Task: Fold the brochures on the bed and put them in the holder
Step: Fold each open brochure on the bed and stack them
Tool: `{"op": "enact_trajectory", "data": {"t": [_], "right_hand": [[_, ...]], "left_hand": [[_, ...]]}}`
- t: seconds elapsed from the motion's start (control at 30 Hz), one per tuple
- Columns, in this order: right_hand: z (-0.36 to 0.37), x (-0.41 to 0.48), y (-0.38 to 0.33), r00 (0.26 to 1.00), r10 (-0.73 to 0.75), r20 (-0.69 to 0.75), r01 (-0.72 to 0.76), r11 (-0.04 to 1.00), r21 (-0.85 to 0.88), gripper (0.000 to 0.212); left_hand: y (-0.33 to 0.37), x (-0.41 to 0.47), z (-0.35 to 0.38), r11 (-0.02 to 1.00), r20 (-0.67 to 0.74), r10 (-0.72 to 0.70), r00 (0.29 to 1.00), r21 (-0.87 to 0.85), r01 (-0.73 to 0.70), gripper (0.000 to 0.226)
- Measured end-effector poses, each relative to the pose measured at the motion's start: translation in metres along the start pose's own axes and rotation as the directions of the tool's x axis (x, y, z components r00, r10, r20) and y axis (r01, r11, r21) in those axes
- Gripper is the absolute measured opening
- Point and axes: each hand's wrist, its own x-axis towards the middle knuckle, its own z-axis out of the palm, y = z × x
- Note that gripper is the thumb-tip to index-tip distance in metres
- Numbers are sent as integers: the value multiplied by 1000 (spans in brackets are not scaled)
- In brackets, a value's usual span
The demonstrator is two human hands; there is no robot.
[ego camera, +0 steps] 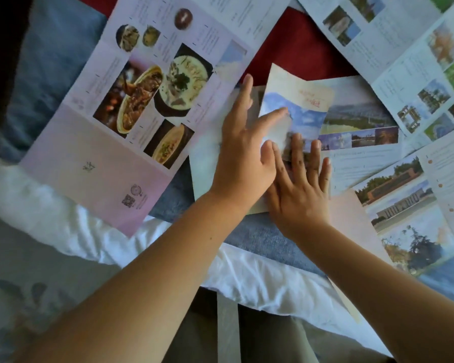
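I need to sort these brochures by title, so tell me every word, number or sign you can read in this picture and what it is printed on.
Nothing can be read as text.
Pink food brochure: a QR code and round seal show, with a small mark; captions too blurred.
Brochure being folded: red title, blurred, unreadable.
Scenery brochures at right: columns of text too small to read.

A bedroom: a bed with rumpled white sheet (247,279), blue blanket (55,74) and red cover (294,45).
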Motion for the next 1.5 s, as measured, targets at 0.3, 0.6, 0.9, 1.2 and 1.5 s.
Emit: {"op": "enact_trajectory", "data": {"t": [0.3,0.6,0.9,1.2,1.5], "right_hand": [[3,32,-106,977,-205,54,206,978,-13,69],[7,81,-219,885,-458,77,459,888,4,63],[20,91,-224,874,-478,89,483,873,-63,69],[22,105,-195,907,-419,45,421,892,-168,77],[-11,125,-119,974,-213,79,227,937,-264,75]], "left_hand": [[-47,6,-97,997,-240,-74,968,-39,67,36],[-139,5,-190,893,-299,-174,938,353,278,33],[-194,-19,-167,760,-110,-248,963,594,264,58],[-195,-17,-151,670,-124,-214,969,704,238,61],[-177,-9,-128,660,-153,-247,957,696,282,63]]}}
